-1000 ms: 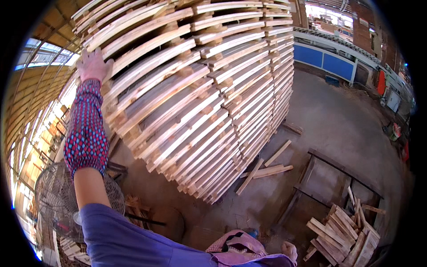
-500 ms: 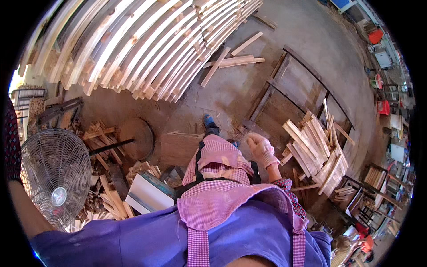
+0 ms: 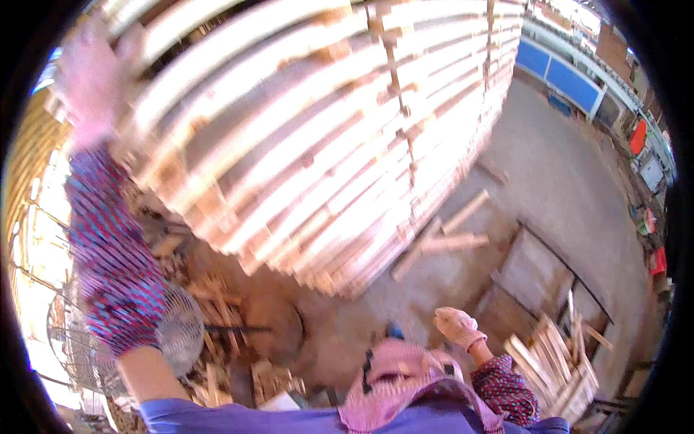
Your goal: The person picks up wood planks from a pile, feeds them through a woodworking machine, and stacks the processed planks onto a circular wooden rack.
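Note:
A tall stack of pale wooden slats (image 3: 289, 145) with small spacer blocks between them fills the upper part of the view. At its upper left end is my left hand (image 3: 92, 79), raised and gloved, blurred, with the thumb apart from the fingers. Whether it touches the wood I cannot make out; nothing shows in it. My right hand (image 3: 460, 327), in a pale glove, hangs low at my right side, fingers loosely curled together with nothing visible in them. Beneath it is the floor.
A wire-caged fan (image 3: 177, 329) stands at lower left, partly behind my left sleeve, with scrap wood (image 3: 217, 300) beside it. Loose slats (image 3: 455, 244) lie past the stack. At right are a dark metal frame (image 3: 557, 253) and a pile of boards (image 3: 553, 354).
My left arm has swung up from the left edge to the stack's end. The view has shifted toward the stack, which looks larger. The right hand stays low, without visible load.

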Available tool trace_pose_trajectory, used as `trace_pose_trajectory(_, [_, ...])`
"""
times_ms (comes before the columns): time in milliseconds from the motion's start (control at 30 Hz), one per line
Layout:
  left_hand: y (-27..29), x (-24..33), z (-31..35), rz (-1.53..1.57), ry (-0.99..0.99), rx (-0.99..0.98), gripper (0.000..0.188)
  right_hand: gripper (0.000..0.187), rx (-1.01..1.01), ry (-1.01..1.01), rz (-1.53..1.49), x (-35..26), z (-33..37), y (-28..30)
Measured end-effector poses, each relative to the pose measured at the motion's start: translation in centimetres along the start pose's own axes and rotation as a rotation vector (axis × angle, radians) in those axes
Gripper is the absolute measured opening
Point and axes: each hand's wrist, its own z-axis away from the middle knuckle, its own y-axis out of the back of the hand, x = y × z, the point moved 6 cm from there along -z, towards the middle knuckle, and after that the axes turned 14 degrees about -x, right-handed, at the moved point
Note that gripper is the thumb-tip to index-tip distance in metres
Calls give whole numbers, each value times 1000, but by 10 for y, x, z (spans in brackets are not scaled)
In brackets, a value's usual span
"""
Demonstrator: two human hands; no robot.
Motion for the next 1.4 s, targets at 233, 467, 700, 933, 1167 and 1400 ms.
trace_pose_trajectory(233, [16, 77, 75, 101, -225, -253, 68, 39, 340, 236, -346, -53, -59, 263])
trace_pose_trajectory(467, [17, 34, 123, 179, -169, -367, 75, 46, 972, 805, -326, -151, -20, 506])
trace_pose_trajectory(700, [26, -21, 152, 259, 171, -354, 67, 60, 1234, 459, -159, -203, 10, 597])
trace_pose_trajectory(933, [18, 1, 126, 55, 304, -467, 57, 61, 1230, 298, 11, -246, -15, 615])
trace_pose_trajectory(1167, [-25, 16, 116, 361, 636, -141, 59, 68, 1085, 95, -214, -253, -40, 633])
trace_pose_trajectory(1400, [-43, 21, 114, 663, 794, -41, 57, 56, 1274, 127, -130, -259, -26, 627])
